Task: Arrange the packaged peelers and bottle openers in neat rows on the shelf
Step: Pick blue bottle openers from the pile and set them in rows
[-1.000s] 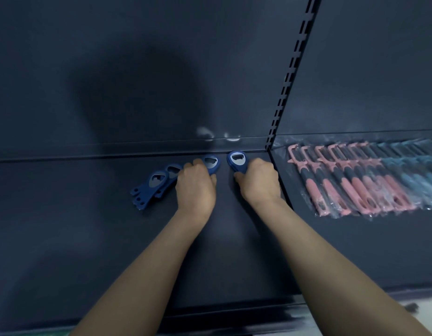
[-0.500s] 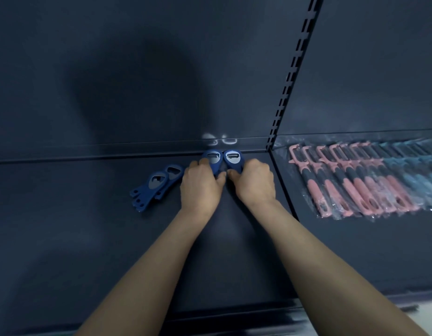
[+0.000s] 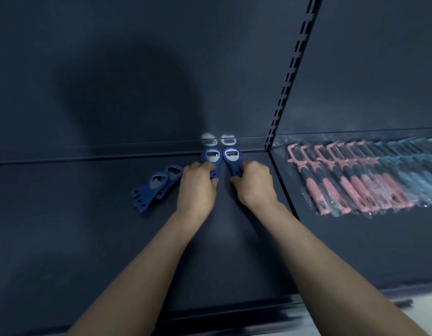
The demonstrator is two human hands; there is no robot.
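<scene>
Two blue bottle openers lie side by side at the back of the dark shelf, heads against the rear wall. My left hand pinches the handle of the left bottle opener. My right hand pinches the handle of the right bottle opener. To the left, a small loose pile of blue bottle openers lies slanted on the shelf. On the neighbouring shelf section to the right, a row of packaged pink peelers runs on into packaged teal peelers.
A slotted upright divides the two shelf sections. The dark back panel rises right behind the openers. The shelf's front lip runs along the bottom, with pale floor at the lower right.
Both hands brought their openers together and pushed them back against the rear wall. The hands have since slid down to the handles, so more of each opener shows.
</scene>
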